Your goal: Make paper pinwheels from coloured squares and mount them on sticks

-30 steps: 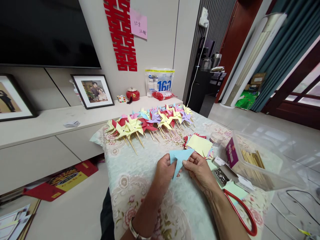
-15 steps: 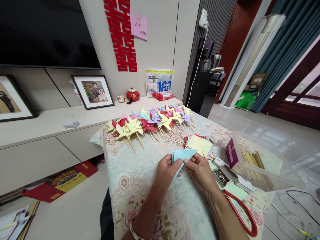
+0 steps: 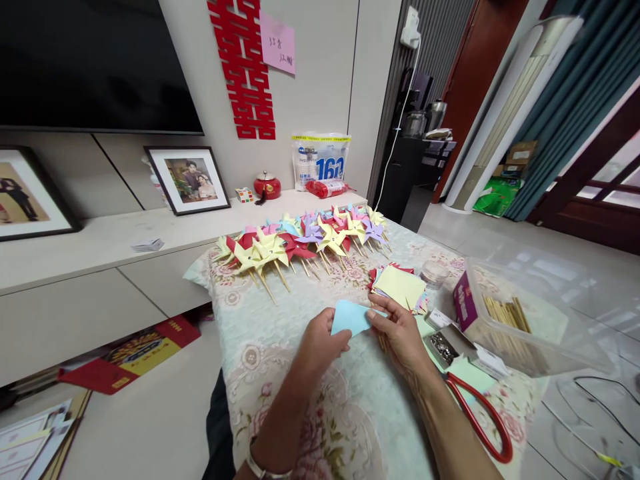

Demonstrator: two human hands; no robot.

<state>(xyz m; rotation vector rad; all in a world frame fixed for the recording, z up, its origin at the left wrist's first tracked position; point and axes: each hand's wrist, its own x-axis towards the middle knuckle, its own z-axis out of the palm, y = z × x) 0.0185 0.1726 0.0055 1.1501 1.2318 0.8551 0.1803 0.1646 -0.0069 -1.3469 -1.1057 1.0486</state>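
Observation:
A light blue sheet of paper (image 3: 351,317) is held up between my two hands above the near part of the table. My left hand (image 3: 323,340) grips its left side, thumb along the lower edge. My right hand (image 3: 395,325) pinches the right end between thumb and fingers; below that palm, ends of thin wooden sticks partly show. Just beyond my right hand lies a stack of coloured paper squares (image 3: 400,287), pale yellow on top. Red-handled scissors (image 3: 485,417) rest beside my right forearm, near a small open box of metal pins (image 3: 444,348).
Finished paper pinwheels (image 3: 300,240) on sticks cover the table's far side. To the right stands a clear plastic bin (image 3: 545,340) with wooden sticks (image 3: 507,315). A round clear container (image 3: 434,273) sits near the paper stack. Behind runs a white cabinet (image 3: 185,233) with framed photos.
The blue paper has turned from a folded, pointed triangle to a flatter shape. My left hand has shifted slightly left and down; my right thumb still presses the paper. The view has shifted slightly.

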